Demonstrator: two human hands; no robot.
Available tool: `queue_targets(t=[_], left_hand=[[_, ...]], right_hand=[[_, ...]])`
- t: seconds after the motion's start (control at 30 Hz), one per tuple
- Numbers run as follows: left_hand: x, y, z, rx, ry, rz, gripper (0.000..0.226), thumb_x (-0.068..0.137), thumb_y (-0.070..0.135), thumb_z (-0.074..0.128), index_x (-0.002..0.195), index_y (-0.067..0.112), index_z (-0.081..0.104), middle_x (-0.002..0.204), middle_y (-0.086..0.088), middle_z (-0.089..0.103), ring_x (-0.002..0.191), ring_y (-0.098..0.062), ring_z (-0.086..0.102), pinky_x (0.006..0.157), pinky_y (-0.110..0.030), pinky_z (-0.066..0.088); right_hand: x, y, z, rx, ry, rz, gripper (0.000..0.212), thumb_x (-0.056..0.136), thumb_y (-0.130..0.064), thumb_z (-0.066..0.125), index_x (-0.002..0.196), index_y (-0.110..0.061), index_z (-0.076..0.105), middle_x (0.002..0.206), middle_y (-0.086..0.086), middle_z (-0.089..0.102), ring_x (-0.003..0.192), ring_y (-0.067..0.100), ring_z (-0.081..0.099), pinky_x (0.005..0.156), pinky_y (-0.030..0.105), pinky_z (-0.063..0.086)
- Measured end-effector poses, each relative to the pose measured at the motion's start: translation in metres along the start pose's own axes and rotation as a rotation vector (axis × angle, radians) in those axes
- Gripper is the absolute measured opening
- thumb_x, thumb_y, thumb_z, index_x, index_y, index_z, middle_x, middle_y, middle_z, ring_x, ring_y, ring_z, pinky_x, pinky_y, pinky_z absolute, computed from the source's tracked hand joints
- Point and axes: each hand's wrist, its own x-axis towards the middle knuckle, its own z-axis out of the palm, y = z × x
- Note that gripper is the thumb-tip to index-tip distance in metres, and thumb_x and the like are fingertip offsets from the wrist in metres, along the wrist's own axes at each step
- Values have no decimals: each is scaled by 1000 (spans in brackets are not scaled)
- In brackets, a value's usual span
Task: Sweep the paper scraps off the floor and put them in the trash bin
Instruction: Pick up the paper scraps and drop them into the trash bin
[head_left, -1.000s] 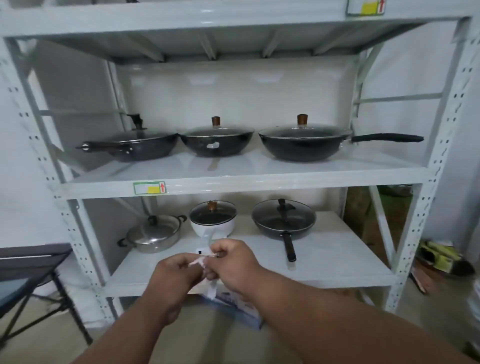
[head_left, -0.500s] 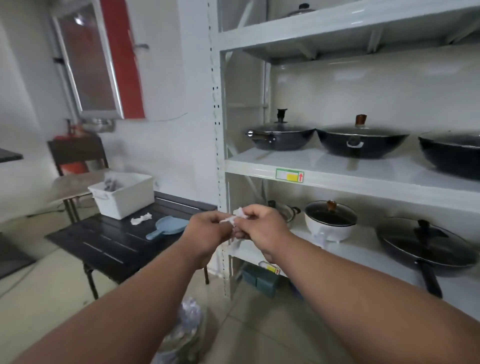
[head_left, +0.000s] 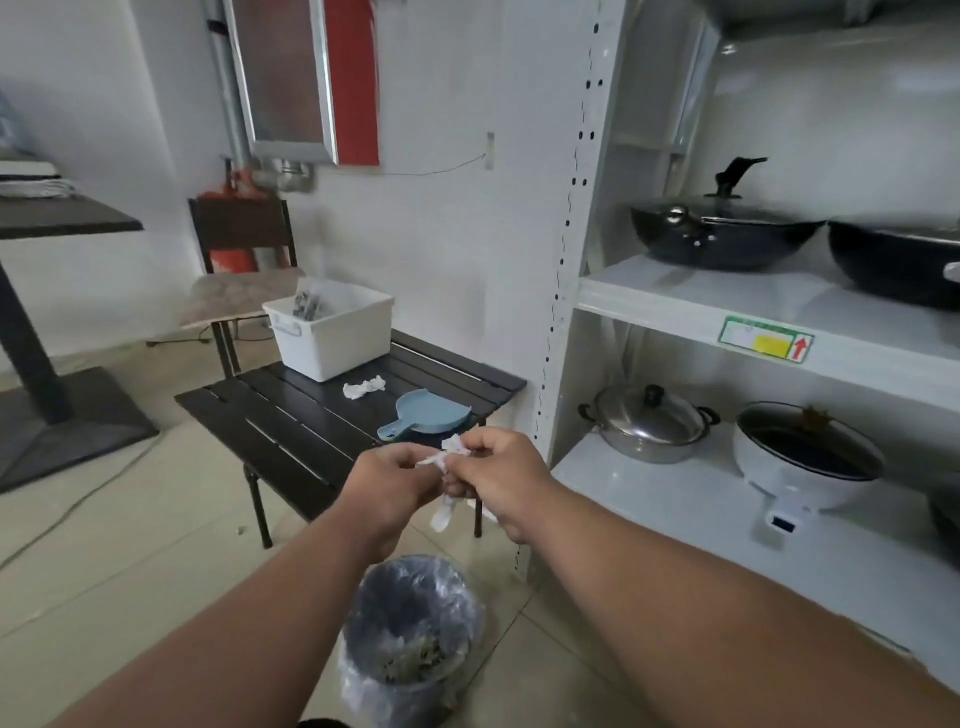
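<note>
My left hand (head_left: 387, 480) and my right hand (head_left: 498, 475) meet at chest height, and both pinch a small white paper scrap (head_left: 448, 457) between the fingertips. A loose strip of the paper hangs below the hands. Directly beneath them on the floor stands a dark round trash bin (head_left: 410, 639) lined with a clear plastic bag, with some debris inside. A blue dustpan (head_left: 428, 414) lies on a low black slatted table (head_left: 291, 415), next to a crumpled white paper (head_left: 363, 387).
A white plastic tub (head_left: 332, 327) sits on the black table. A grey metal shelf rack (head_left: 566, 291) with woks and pots fills the right side. A chair (head_left: 244, 260) and a dark pedestal table (head_left: 47, 332) stand at the left on a tiled floor.
The view has swung left from the shelf rack to the low table, and the trash bin has come into view below. Both hands still hold the paper scrap together.
</note>
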Motion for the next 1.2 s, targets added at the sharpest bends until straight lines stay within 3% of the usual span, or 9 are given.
queue_targets(t=[0.2,0.3,0.4,0.53,0.7,0.77,0.93,1.03,1.2], left_hand=[[45,-75,-17,57,4,-135,15,84,-9,73,87,4,79,85,-21,78,81,-31,76,77,-37,64],[61,-112,-18,162,2,-179,15,85,-8,70,85,5,77,66,-8,72,55,-10,65,52,-20,51],[77,-141,-18,213,-15,-231,15,87,-5,68,80,7,72,57,-1,65,48,-7,58,45,-19,46],[97,-189,-26,234,-54,-358,9,83,8,73,86,16,77,77,-17,76,63,-25,71,65,-48,63],[118,-230,-34,293,-155,-469,26,75,11,78,99,19,77,89,-16,79,81,-34,78,80,-58,63],[123,-246,-37,462,-283,-472,42,69,21,79,111,24,72,101,-9,77,92,-29,75,85,-52,63],[138,-273,-34,803,-491,-455,76,57,58,66,126,27,63,124,1,69,103,-19,68,77,-30,55],[132,-246,-19,653,-360,-394,82,63,49,77,141,40,52,130,3,64,106,-20,68,77,-29,55],[121,-184,30,506,-291,-191,62,77,28,79,136,37,59,120,2,69,104,-20,64,81,-33,55]], right_hand=[[39,69,24,-19,-30,155,19,87,-4,71,101,-17,69,92,12,74,67,15,71,75,35,63],[56,106,33,-19,-30,230,17,88,-3,70,99,-16,68,94,13,74,69,16,70,72,31,62],[70,135,38,-49,-43,291,13,88,-1,68,99,-8,69,90,13,73,73,21,69,71,31,62],[85,176,47,-89,-54,354,10,88,4,67,97,0,67,86,20,68,69,25,65,62,28,61],[100,210,50,-128,-106,427,19,90,5,66,109,2,65,92,16,68,72,23,68,62,27,62],[105,219,48,-282,-207,438,30,90,1,67,118,-13,65,98,10,67,76,21,69,59,23,60],[112,233,45,-529,-365,389,45,87,-11,72,131,-19,65,108,12,71,94,28,72,85,45,61],[109,222,36,-510,-291,286,37,83,-18,73,120,-22,72,109,7,74,94,25,72,85,43,60],[88,177,-8,-469,-107,129,26,91,-14,64,113,-22,75,104,2,75,89,16,73,79,39,63]])
